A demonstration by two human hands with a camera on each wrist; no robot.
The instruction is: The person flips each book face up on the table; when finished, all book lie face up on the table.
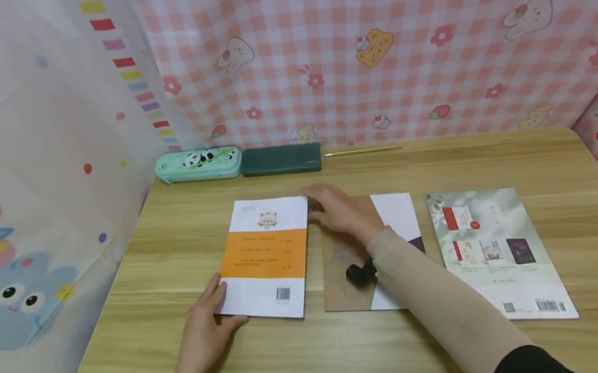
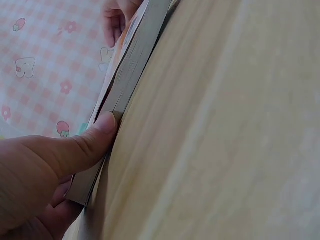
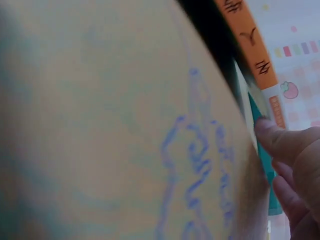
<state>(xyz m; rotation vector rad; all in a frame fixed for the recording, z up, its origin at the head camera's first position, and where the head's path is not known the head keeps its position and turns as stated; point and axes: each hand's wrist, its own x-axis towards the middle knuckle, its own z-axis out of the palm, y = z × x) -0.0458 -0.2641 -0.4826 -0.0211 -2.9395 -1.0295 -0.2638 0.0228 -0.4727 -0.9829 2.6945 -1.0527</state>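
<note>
A thick book (image 1: 266, 259) with a white and orange back cover lies on the table, left of the middle. At its lower left corner is my left hand (image 1: 204, 331), thumb against the bottom edge and fingers along the left side. The left wrist view shows the thumb on the page edges of the book (image 2: 132, 65). My right hand (image 1: 338, 209) grips the upper right corner, fingertips at the top edge and spine. Orange with black characters, the spine (image 3: 250, 37) shows in the right wrist view.
Under my right forearm lies a brown and white booklet (image 1: 345, 275) with blue drawn lines. A pale green magazine (image 1: 503, 273) is at the right. Along the back stand a mint panda pencil case (image 1: 200, 165), a dark green box (image 1: 281, 160) and a pencil (image 1: 365, 150).
</note>
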